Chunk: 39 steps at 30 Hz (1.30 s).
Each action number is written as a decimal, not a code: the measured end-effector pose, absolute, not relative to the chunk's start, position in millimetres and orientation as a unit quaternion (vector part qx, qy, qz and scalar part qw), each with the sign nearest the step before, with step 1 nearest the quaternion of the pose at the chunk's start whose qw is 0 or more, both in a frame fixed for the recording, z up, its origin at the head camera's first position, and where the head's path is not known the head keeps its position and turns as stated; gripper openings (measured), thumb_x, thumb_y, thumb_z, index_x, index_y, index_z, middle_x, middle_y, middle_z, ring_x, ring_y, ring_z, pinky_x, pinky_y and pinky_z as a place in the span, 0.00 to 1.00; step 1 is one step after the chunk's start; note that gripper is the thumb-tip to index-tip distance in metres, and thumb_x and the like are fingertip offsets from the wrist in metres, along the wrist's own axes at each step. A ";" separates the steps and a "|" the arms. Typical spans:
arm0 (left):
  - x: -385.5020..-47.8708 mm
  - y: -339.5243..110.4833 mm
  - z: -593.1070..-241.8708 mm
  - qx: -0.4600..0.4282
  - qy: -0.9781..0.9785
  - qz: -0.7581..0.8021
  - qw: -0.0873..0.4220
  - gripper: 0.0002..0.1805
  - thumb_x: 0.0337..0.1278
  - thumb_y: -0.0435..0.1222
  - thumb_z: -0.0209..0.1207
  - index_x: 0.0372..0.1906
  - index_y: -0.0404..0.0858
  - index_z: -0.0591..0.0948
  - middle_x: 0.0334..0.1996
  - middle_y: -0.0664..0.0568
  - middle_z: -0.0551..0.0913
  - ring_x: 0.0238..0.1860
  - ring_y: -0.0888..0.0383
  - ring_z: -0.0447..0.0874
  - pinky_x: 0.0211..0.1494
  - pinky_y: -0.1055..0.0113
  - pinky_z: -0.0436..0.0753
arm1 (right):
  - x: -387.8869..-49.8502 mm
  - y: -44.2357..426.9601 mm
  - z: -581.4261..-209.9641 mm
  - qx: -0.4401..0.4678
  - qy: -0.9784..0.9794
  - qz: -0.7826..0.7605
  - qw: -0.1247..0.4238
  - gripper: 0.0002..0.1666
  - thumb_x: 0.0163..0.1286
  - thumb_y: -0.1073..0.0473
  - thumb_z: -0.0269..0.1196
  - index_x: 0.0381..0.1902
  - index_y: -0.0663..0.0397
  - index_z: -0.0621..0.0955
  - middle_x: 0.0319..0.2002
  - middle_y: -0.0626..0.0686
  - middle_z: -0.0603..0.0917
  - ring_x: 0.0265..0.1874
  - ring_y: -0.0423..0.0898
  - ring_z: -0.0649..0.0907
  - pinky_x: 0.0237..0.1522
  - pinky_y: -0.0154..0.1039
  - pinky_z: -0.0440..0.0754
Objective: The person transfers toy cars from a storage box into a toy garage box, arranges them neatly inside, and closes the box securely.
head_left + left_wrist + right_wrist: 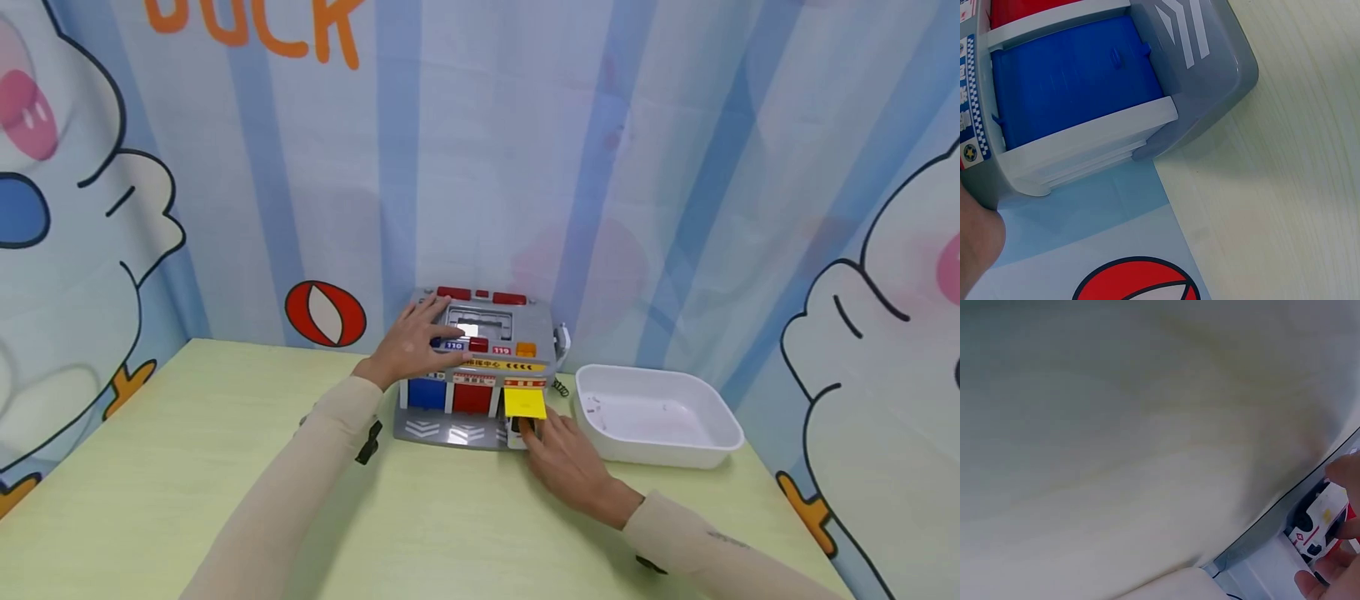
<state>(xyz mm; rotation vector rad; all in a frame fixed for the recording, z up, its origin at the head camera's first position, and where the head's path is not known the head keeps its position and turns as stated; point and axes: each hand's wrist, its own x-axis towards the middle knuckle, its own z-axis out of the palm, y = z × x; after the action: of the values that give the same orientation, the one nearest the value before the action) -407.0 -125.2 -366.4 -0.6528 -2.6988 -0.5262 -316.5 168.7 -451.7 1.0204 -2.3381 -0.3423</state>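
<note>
A grey toy garage [542, 321] stands against the backdrop, with a blue door [427, 394] and a red door [472, 399] down. Its yellow door [525, 403] at the right is tilted up and outward. My left hand [411, 343] rests on the garage's left top edge, fingers spread across the roof. Below the yellow door, my right hand [564, 462] holds a white toy car [1320, 519] with red and black markings between thumb and fingers. The car sits at that doorway, partly covered by the hand. In the left wrist view, only the left hand's edge [979, 240] shows.
A white plastic tub [660, 451] stands right of the garage, close to my right hand. A dark coiled cord [561, 387] lies between them. Behind the pale table [435, 533] hangs a striped cartoon backdrop [487, 167].
</note>
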 end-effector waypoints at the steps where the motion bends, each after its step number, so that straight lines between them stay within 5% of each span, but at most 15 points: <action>1: -406.9 -124.9 -366.2 -0.227 -0.943 -0.185 0.156 0.34 0.56 0.63 0.60 0.62 0.48 0.82 0.79 0.45 0.57 0.82 0.44 0.44 0.82 0.44 0.42 | -315.8 169.3 -451.8 0.381 -0.873 -0.128 0.277 0.33 0.66 0.51 0.68 0.64 0.61 0.76 0.56 0.60 0.80 0.58 0.56 0.78 0.54 0.46 0.80; 11: -407.1 -123.9 -366.8 -0.229 -0.942 -0.186 0.158 0.33 0.56 0.62 0.60 0.61 0.47 0.83 0.79 0.45 0.57 0.82 0.43 0.44 0.82 0.43 0.42 | -304.6 172.8 -450.2 0.373 -0.894 -0.116 0.218 0.37 0.72 0.39 0.60 0.70 0.54 0.71 0.66 0.59 0.74 0.62 0.56 0.75 0.57 0.50 0.79; 18: -408.4 -124.2 -367.1 -0.224 -0.944 -0.189 0.153 0.34 0.55 0.63 0.60 0.62 0.48 0.82 0.80 0.46 0.56 0.82 0.44 0.43 0.82 0.44 0.42 | -298.8 174.8 -449.6 0.355 -0.912 -0.095 0.179 0.40 0.73 0.35 0.54 0.72 0.54 0.67 0.69 0.62 0.71 0.68 0.63 0.72 0.63 0.61 0.75; 39: -408.3 -124.3 -366.8 -0.224 -0.945 -0.189 0.143 0.34 0.57 0.63 0.59 0.63 0.48 0.81 0.80 0.46 0.55 0.82 0.45 0.41 0.83 0.45 0.40 | -295.2 172.5 -446.1 0.321 -0.945 0.004 0.063 0.48 0.73 0.33 0.52 0.79 0.53 0.57 0.79 0.60 0.56 0.76 0.70 0.56 0.63 0.78 0.63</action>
<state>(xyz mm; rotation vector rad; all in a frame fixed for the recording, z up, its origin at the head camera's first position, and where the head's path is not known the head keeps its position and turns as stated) -408.3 -124.3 -366.8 -0.6457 -2.7267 -0.5445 -295.2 172.5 -446.1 0.9691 -2.8552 0.0135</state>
